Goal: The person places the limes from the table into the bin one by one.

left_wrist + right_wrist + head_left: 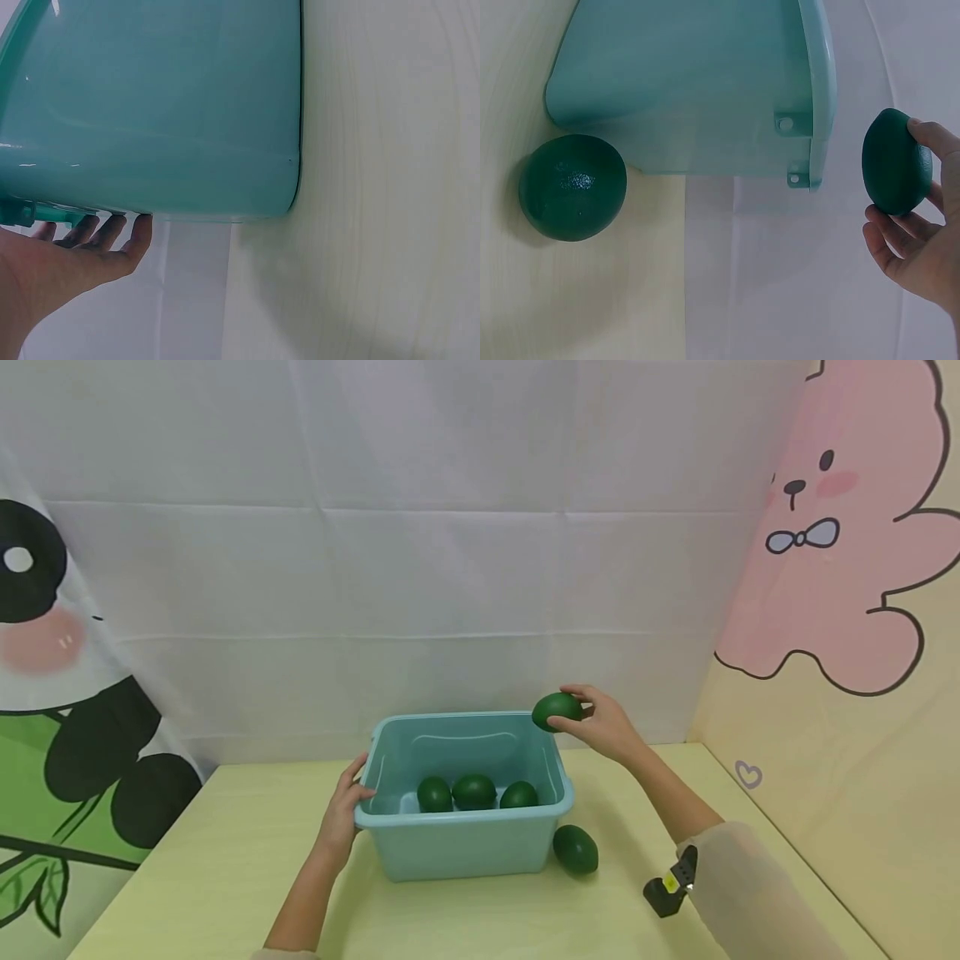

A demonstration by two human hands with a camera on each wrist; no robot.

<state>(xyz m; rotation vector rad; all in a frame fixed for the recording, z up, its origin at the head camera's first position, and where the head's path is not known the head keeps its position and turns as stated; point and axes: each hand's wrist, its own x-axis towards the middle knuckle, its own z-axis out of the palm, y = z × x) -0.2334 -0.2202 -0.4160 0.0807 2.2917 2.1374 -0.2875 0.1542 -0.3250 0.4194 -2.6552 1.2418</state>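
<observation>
Leftmost, the left hand (341,814) rests with relaxed fingers on the rim of the teal bin (465,847), which holds three green avocados (474,792) on the yellow table (225,860). Another avocado (575,849) lies just beside it. Above its right corner, the right hand (603,724) grips the held avocado (557,711).

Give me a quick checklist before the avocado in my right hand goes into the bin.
1. Right hand grips held avocado: ok.
2. Avocado over the teal bin opening: not ok, it sits at the far right corner.
3. Left hand steadies the bin's left rim: ok.
4. Room inside beside the three avocados: ok.
5. Loose avocado on the table clear of the arm: ok.
</observation>
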